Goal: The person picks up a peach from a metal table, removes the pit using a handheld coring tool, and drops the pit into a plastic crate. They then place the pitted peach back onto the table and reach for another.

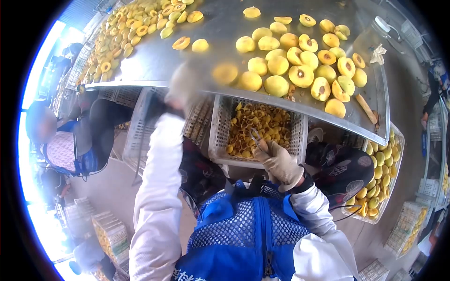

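My right hand (280, 165), in a pale glove, is closed around the handle of a small tool with a looped metal end (255, 135). It is over a crate (219, 136) full of yellow fruit scraps (248, 122). At the table's front edge, my left hand (185, 89), also gloved, is smeared by motion, so its fingers cannot be made out. Just right of it is a blurred yellow fruit half (225, 73). Several halved yellow fruits that look like peaches (301, 76) lie on the metal table (215, 28), some showing their stone or hollow.
A large heap of fruit halves (136, 28) covers the table's far left. A wooden-handled tool (366, 109) and a clear jar (370, 37) are on the right. Beside my leg stands a crate of whole-looking fruit (382, 173). Another person (70, 145) sits on the left.
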`<state>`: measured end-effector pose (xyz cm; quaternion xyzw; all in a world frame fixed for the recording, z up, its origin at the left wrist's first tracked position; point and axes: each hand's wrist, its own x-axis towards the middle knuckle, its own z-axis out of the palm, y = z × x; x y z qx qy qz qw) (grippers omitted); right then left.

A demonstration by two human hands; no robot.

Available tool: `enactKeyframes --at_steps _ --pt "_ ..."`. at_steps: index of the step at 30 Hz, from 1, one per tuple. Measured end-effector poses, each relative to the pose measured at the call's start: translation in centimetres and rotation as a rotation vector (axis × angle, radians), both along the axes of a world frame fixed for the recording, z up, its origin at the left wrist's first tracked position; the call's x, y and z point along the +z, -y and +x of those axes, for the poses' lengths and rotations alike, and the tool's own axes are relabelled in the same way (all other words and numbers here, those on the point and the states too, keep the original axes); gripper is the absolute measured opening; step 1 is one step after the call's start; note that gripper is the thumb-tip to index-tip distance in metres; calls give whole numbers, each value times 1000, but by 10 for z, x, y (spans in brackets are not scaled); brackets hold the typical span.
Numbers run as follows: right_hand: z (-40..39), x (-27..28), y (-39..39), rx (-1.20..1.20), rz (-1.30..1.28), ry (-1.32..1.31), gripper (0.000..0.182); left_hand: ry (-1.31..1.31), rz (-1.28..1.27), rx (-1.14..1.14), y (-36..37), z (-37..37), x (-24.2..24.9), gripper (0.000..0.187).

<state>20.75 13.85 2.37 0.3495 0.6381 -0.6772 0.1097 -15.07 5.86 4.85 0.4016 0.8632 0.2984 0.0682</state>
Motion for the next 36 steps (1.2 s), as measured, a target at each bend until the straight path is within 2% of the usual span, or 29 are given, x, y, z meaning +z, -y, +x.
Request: enactKeyframes --at_steps 1,2,4,5,7,8,10,12,13,14,15,16,17,18,20,22,23,24,25,26,27,28,29,30,32,35,36 --pt "1 2 0 -31 -17 -10 39 112 -155 46 -28 19 12 59" --pt "1 9 -2 -37 -15 -7 39 -272 -221 -166 -33 -39 -82 51" --pt "4 27 -4 -108 -41 27 25 513 -171 -119 -70 15 -14 41" --pt "7 24 -5 -115 -39 26 25 512 -170 -126 -71 23 -17 41" --pt "9 18 -3 -208 -5 -104 27 346 101 -373 -63 32 -16 31" --pt "7 53 -5 -186 5 26 35 579 139 -152 -59 48 0 31" --pt "13 52 -7 -216 -84 -60 36 347 329 -466 -40 27 -3 33" --pt "10 60 -7 -223 -73 -100 37 -104 711 -403 -15 73 6 39" --pt "9 70 -7 -219 -59 -111 35 -233 648 -293 -6 86 14 48" --pt "8 76 -6 -215 -46 -118 34 -29 406 -223 -2 85 11 44" --pt "5 74 -4 -208 -42 -123 34 -65 614 -260 0 98 0 41" --pt "3 68 -2 -206 100 -171 33 -93 818 -295 2 115 -6 40" --pt "4 64 1 -202 240 -209 32 -47 842 -290 8 130 -3 40" --pt "6 63 1 -200 239 -189 32 39 811 -270 14 142 1 40" --pt "10 63 1 -30 507 -456 32 228 727 -239 29 163 11 41" --pt "2 81 3 -159 247 -182 32 364 629 -222 38 178 16 42" --pt "-4 77 8 -190 143 -500 33 354 585 -231 41 182 16 42" --pt "1 87 7 -129 251 -267 34 304 537 -244 45 185 14 43" --pt "-2 91 5 -34 342 -168 34 133 504 -283 46 184 13 37" --pt "-3 92 3 63 429 -69 34 146 505 -288 47 189 12 37" --pt "-2 80 0 57 428 -57 34 285 586 -313 48 195 14 44" --pt "1 59 -4 180 710 -230 34 422 667 -335 47 200 16 53" --pt "0 55 -5 308 988 -407 34 430 668 -338 46 202 12 53" --pt "0 57 -4 307 987 -399 34 454 677 -314 44 203 4 54" --pt "-8 84 5 193 586 -104 36 484 685 -291 43 206 -3 56" --pt "-8 73 2 231 589 -147 38 214 641 -316 43 209 -5 55" --pt "-8 71 2 283 616 -140 39 217 642 -316 42 209 -6 55"
